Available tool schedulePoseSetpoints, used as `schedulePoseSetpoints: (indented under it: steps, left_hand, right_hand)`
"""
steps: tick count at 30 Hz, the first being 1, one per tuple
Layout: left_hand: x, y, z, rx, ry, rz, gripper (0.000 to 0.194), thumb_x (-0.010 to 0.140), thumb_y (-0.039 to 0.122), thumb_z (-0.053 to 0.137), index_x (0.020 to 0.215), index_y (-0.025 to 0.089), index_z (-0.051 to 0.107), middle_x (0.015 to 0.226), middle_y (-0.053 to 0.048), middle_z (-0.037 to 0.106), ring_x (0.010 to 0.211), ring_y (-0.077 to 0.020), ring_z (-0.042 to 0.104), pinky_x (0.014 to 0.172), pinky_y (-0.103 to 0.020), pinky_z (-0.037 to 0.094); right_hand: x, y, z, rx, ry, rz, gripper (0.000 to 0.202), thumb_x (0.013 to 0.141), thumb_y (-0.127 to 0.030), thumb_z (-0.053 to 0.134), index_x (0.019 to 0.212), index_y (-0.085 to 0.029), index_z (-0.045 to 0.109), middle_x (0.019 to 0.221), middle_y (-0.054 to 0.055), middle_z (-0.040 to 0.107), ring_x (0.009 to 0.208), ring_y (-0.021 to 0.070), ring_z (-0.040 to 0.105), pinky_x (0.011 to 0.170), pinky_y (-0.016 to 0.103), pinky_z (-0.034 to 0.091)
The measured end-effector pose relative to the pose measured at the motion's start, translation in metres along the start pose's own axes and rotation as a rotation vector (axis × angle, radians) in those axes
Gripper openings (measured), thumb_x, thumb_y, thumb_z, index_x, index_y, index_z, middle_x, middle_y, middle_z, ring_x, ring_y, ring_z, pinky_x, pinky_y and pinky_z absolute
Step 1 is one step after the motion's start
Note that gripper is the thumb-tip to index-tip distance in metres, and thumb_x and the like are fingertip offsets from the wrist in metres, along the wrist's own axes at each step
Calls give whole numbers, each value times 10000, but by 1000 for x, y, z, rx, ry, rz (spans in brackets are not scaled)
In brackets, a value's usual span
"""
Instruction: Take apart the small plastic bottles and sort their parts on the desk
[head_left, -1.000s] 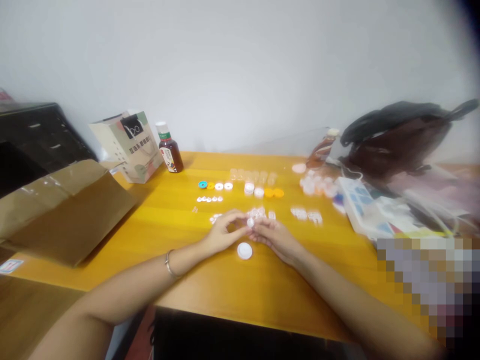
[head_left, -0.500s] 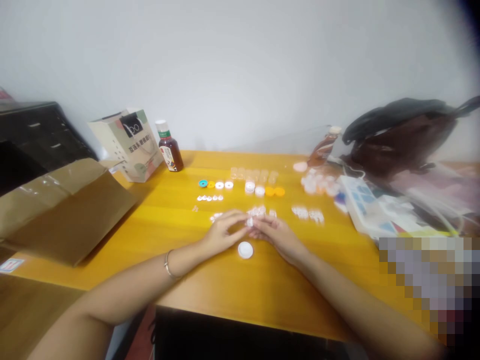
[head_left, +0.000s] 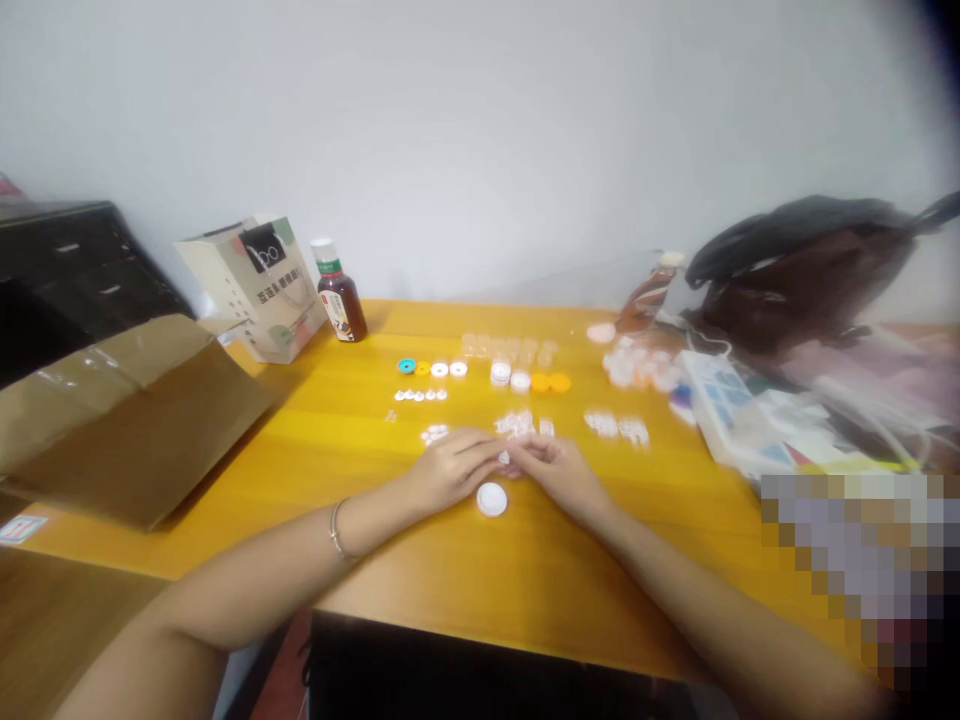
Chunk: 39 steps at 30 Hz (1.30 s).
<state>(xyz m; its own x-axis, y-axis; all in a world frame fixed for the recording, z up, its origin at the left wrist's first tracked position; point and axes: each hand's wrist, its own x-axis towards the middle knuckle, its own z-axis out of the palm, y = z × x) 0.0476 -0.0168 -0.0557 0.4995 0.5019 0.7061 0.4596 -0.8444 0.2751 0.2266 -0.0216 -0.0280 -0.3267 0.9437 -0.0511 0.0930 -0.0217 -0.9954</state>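
Observation:
A small white plastic piece (head_left: 504, 457) is between my two hands, just above the table; its shape is too blurred to make out. My right hand (head_left: 564, 478) pinches it between thumb and fingers. From the other side my left hand (head_left: 454, 468) closes on it, fingers pressed together and thumb mostly hidden. Below the hands lies a round white cap (head_left: 492, 500). Just beyond them are small white parts (head_left: 514, 424) in a loose group, with another little white cluster (head_left: 433, 434) by the left knuckles.
Farther back stand blue, yellow and white discs (head_left: 439, 369), orange caps (head_left: 550, 383) and clear cups (head_left: 510, 350). More white parts (head_left: 616, 427) lie right. A cardboard box (head_left: 150, 430), paper bag (head_left: 274, 290) and dark bottle (head_left: 341, 295) are left; a white power strip (head_left: 724, 410) is right.
My left hand has turned so its back faces up and its fingers lie flatter and closer together. The white piece has dropped slightly; my right hand has barely moved.

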Motion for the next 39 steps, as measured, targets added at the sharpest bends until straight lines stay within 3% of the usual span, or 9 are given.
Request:
schedulePoseSetpoints:
  steps: [8, 20, 26, 35, 39]
  left_hand:
    - [1, 6, 1, 48, -18, 53, 217, 841, 203, 497, 1042, 150, 560, 926, -85, 634, 815, -151, 586, 712, -292, 511]
    - [1, 6, -1, 89, -10, 76, 236, 838, 210, 506, 1063, 166, 562, 923, -84, 636, 817, -153, 597, 708, -286, 515]
    - [3, 5, 0, 51, 45, 78, 260, 829, 195, 518, 1086, 162, 546, 944, -79, 636, 844, -147, 600, 746, -286, 522]
    - [4, 2, -4, -134, 96, -52, 252, 806, 188, 544, 1055, 150, 554, 947, -94, 627, 870, -156, 589, 774, -313, 509]
    - [4, 4, -7, -130, 87, 21, 301, 792, 160, 561, 1092, 158, 535, 955, -86, 630, 878, -151, 586, 767, -296, 497]
  right_hand:
    - [-5, -5, 2, -215, 51, -96, 146, 693, -265, 545, 663, -169, 650, 617, -2, 652, 595, 136, 602, 589, 251, 491]
    - [-6, -7, 3, -257, 64, -118, 170, 702, -264, 515, 637, -170, 642, 619, -1, 651, 613, 146, 602, 614, 260, 487]
    - [-3, -7, 0, -101, 35, -24, 171, 713, -301, 546, 687, -161, 640, 620, -4, 644, 605, 136, 609, 622, 261, 497]
    - [-1, -2, -2, 89, -43, -54, 231, 739, -399, 599, 753, -169, 604, 654, -10, 618, 608, 101, 579, 656, 248, 468]
    - [-1, -2, -1, 106, -52, -51, 218, 722, -379, 625, 744, -166, 581, 649, -17, 610, 599, 95, 568, 644, 240, 458]
